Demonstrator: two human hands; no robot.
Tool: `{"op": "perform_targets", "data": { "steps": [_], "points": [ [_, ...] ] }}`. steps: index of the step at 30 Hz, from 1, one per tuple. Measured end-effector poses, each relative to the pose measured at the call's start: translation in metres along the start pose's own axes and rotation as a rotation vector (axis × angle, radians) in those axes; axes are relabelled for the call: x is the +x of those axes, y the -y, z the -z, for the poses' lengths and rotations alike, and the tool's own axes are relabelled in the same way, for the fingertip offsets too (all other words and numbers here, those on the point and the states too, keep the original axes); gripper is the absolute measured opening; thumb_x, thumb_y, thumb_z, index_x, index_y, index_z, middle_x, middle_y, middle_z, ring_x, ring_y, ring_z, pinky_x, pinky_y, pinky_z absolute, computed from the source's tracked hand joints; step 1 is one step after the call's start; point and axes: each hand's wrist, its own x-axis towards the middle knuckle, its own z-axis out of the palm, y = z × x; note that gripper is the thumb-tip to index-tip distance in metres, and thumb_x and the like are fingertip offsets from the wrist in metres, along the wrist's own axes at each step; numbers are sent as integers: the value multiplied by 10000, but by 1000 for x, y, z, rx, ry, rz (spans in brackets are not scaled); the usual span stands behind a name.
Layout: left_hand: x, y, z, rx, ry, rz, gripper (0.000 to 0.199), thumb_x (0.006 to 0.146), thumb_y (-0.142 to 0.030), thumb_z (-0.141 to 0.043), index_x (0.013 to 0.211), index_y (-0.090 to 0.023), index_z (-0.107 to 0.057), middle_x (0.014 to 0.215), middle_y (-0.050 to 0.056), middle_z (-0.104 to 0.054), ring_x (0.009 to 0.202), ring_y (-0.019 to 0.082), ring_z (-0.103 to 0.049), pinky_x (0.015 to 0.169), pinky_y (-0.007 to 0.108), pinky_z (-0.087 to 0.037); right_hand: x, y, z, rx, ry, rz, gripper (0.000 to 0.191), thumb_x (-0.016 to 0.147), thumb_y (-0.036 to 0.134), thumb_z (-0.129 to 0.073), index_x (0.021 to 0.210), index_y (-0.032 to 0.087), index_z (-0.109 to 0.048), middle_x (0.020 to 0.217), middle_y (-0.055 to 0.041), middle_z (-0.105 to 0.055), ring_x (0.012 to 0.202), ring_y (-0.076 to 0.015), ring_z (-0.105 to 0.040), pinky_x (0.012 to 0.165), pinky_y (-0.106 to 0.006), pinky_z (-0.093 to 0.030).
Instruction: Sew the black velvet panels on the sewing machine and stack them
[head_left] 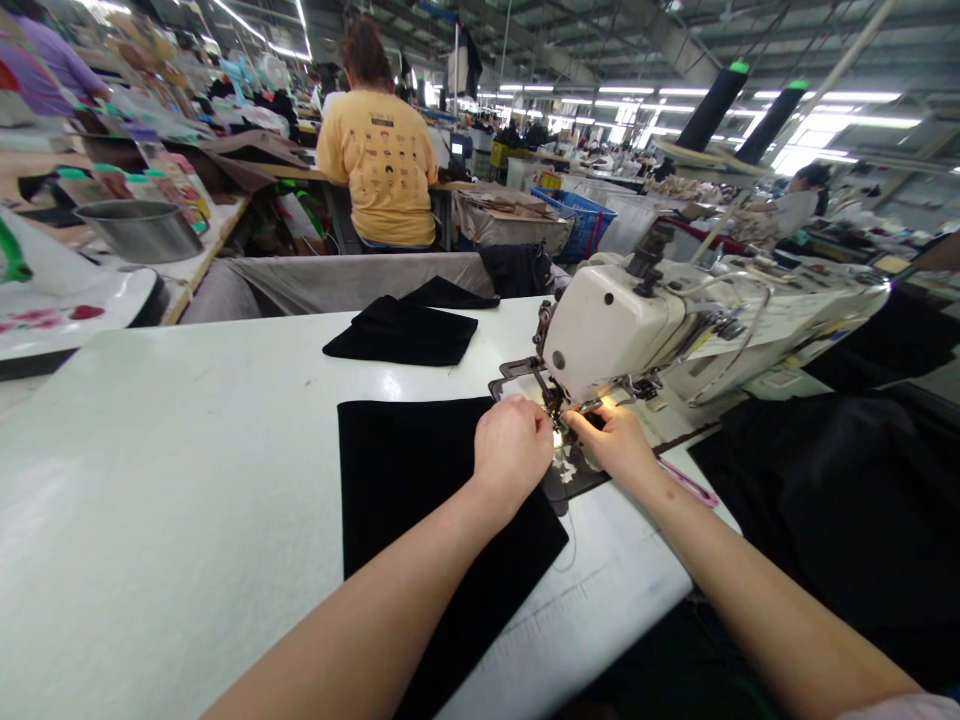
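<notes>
My left hand is closed at the needle area of a white sewing machine, its fingertips drawn together. What they pinch, if anything, is too small to tell. From the other side of the presser foot, my right hand reaches in with thumb and forefinger close together; their tips are partly hidden under the machine head. A black fabric piece lies flat beneath my left wrist and forearm. Thin loose thread trails off the front of the machine's plate.
Folded black pieces lie at the table's far side. Pink-handled snips rest by my right forearm. More black cloth is heaped at right. Thread cones stand above the machine. A person in a yellow shirt sits ahead.
</notes>
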Motion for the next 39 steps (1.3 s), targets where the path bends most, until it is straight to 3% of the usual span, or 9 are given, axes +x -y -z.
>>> {"op": "perform_targets", "data": {
  "steps": [20,39],
  "points": [
    [1,0,-3,22,-3,-10,282,904,-186,-506,789,-212,-762,904,50,-739,852,197,-691,777,285,-504,0,-3,-1,1,-1,-9,254,810,401,-599,619,236,-626,738,-50,-682,754,-234,-632,706,-340,-454],
    [2,1,-4,5,-11,-17,291,922,-210,-525,736,-215,-748,865,36,-733,817,187,-679,734,287,-477,-2,0,0,14,-2,-43,209,788,372,-600,661,222,-671,741,-50,-705,759,-233,-644,711,-331,-464]
  ]
}}
